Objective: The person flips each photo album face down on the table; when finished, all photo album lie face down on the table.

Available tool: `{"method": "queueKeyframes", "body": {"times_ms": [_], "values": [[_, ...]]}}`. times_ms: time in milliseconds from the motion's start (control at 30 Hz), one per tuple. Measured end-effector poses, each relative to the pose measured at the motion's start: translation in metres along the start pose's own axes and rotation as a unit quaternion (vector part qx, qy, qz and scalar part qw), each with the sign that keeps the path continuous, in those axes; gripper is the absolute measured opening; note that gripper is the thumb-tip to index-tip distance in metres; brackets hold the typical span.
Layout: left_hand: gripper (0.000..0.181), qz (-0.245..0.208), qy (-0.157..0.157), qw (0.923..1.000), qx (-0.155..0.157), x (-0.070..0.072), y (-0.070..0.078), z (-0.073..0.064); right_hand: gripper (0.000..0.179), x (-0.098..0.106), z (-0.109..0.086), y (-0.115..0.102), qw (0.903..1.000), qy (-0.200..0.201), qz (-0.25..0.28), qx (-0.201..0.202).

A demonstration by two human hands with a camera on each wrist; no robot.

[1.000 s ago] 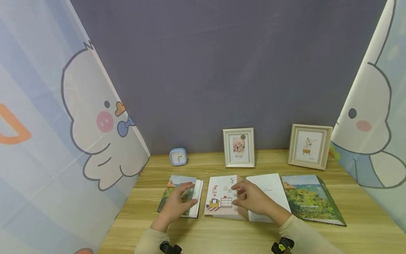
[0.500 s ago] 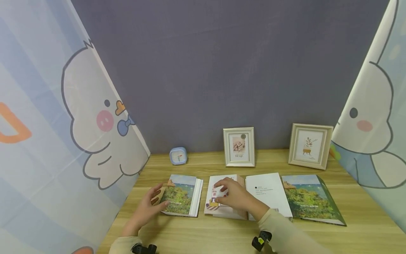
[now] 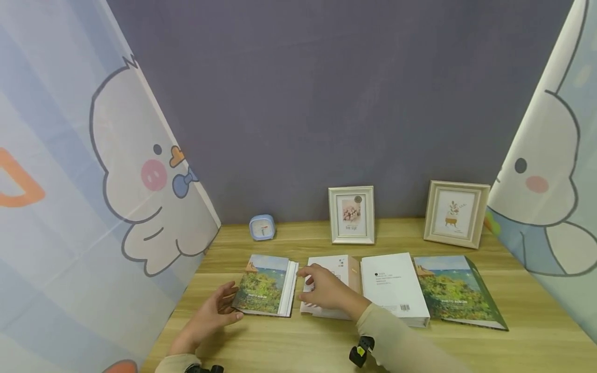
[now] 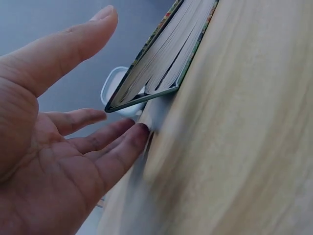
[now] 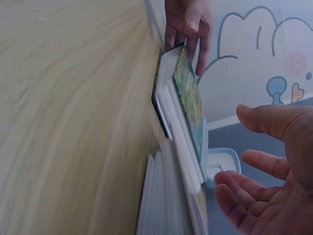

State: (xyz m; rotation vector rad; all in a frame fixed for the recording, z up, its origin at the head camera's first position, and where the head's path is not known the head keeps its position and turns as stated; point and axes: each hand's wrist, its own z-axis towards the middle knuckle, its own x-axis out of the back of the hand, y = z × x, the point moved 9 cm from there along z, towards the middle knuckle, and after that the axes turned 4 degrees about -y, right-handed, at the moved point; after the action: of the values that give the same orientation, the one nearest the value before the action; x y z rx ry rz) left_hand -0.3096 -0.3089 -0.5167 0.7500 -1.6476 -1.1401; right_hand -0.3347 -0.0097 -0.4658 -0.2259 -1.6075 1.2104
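Note:
On the left of the row lies a photo album (image 3: 261, 285) with a painted green landscape cover, its white page edges (image 5: 188, 139) facing right. My left hand (image 3: 210, 316) is beside the album's left edge, thumb apart from loosely bent fingers; in the left wrist view the fingertips (image 4: 139, 129) are close to the spine, and contact is unclear. My right hand (image 3: 331, 290) hovers over a white book (image 3: 342, 265) with small room drawings, partly covering it. Its thumb and fingers are spread toward the album, with nothing between them in the right wrist view.
Farther right lie a white book (image 3: 394, 285) with a barcode and a second landscape photo album (image 3: 459, 290). Behind stand a blue clock (image 3: 263, 228) and two picture frames, one central (image 3: 331, 217) and one right (image 3: 480, 217). Printed curtains flank the wooden table (image 3: 280, 344).
My left hand has shifted left, off the album's cover to its outer side. My right hand has moved left across the white book with drawings, uncovering the barcode book. The books stay put.

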Motion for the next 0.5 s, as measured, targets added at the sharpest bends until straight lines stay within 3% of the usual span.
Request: {"method": "queueKeyframes", "body": {"times_ms": [167, 500], "values": [[0.101, -0.013, 0.009, 0.9999, -0.005, -0.001, -0.005, 0.002, 0.059, -0.012, 0.007, -0.002, 0.9998, -0.009, 0.014, -0.011], [0.098, -0.032, 0.024, 0.9988, -0.026, 0.001, -0.013, 0.003, 0.06, -0.032, 0.019, -0.006, 0.9996, -0.009, -0.023, -0.014]]}}
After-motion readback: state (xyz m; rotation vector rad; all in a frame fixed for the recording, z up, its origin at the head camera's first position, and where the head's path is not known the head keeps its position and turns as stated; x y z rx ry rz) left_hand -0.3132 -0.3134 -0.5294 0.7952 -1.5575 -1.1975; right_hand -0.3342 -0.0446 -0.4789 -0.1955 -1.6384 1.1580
